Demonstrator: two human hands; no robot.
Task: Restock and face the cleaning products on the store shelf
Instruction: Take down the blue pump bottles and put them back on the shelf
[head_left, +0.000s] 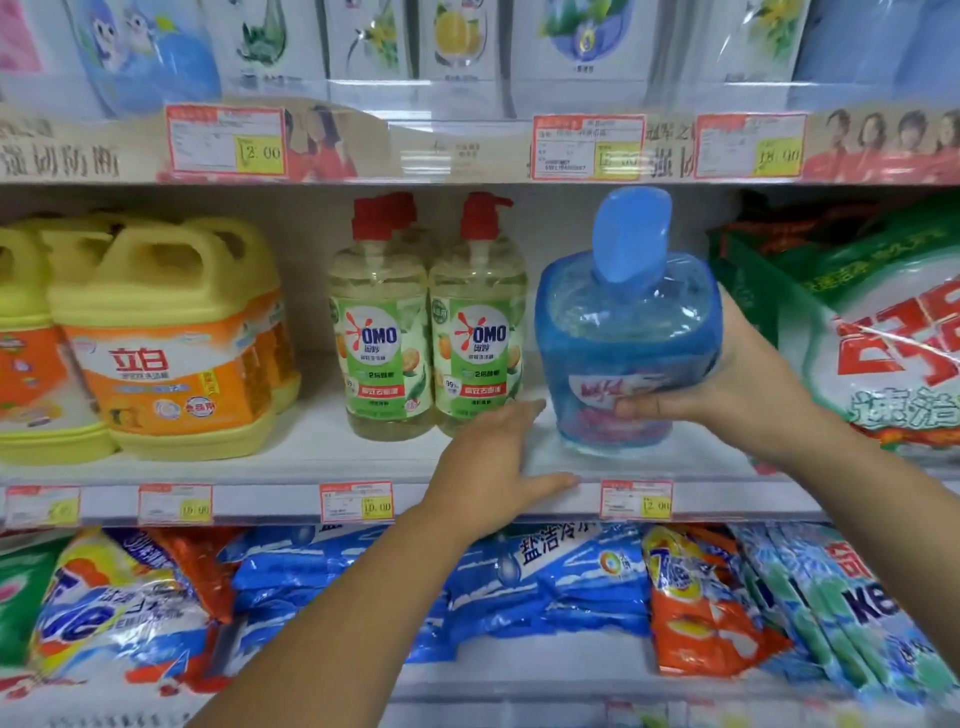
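Your right hand has its grip closed around the blue bottle, standing on the middle shelf at 3 o'clock of the OMO bottles. Your left hand lies flat, grip open, on the shelf edge at the bottle's 8 o'clock.

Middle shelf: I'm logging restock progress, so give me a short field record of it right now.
held item: blue bottle, base on or just above the middle shelf
right hand: gripping the bottle's side
left hand: flat on the shelf edge, empty
left neighbours: two OMO pump bottles, labels forward
far left: yellow jugs
right: green detergent bags
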